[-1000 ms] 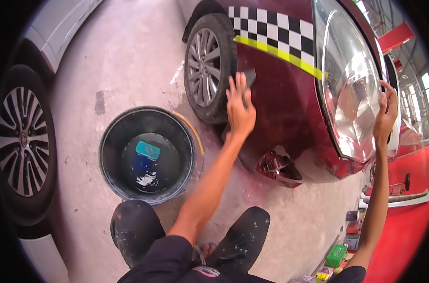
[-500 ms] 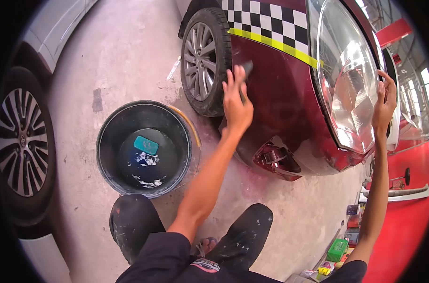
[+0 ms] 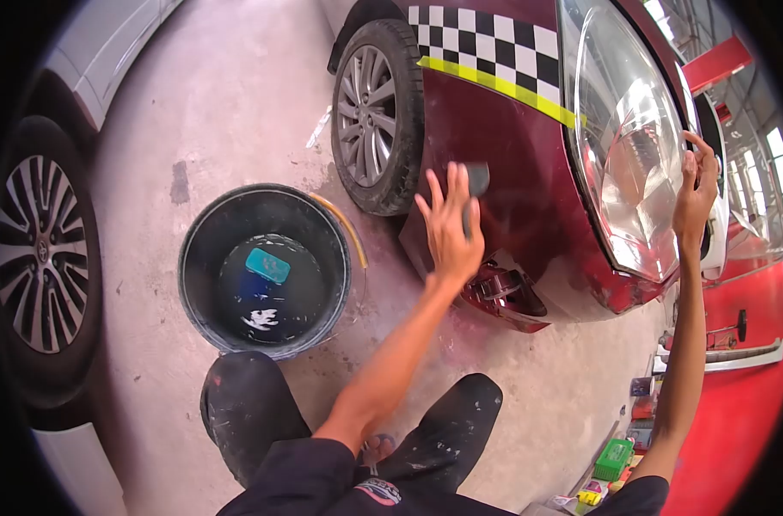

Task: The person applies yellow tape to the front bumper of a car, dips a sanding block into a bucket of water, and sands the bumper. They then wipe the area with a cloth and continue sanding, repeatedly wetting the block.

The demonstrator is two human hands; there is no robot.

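Observation:
My left hand (image 3: 451, 234) presses a dark grey piece of sandpaper (image 3: 475, 181) flat against the maroon bumper (image 3: 529, 202), its fingers spread over the sheet. Most of the sheet is hidden under the palm. Farther right, my right hand (image 3: 697, 191) rests at the outer edge of the clear headlight (image 3: 628, 146), fingers slightly bent and holding nothing visible. Above the bumper runs a checkered black-and-white strip (image 3: 490, 47) with yellow tape (image 3: 503, 89) along its lower edge. A fog lamp housing (image 3: 505, 288) sits low on the bumper, just below my left hand.
A black bucket (image 3: 192, 288) on the floor holds dark water with a teal block (image 3: 267, 266) in it. The car's front wheel (image 3: 370, 112) is beyond. A silver car's wheel (image 3: 43, 249) stands at left. A green box (image 3: 613, 459) and small containers lie lower right.
My left hand has slid down and to the right across the bumper with the sandpaper. My right hand stays by the headlight, shifted only slightly. The teal block and water surface have moved a little.

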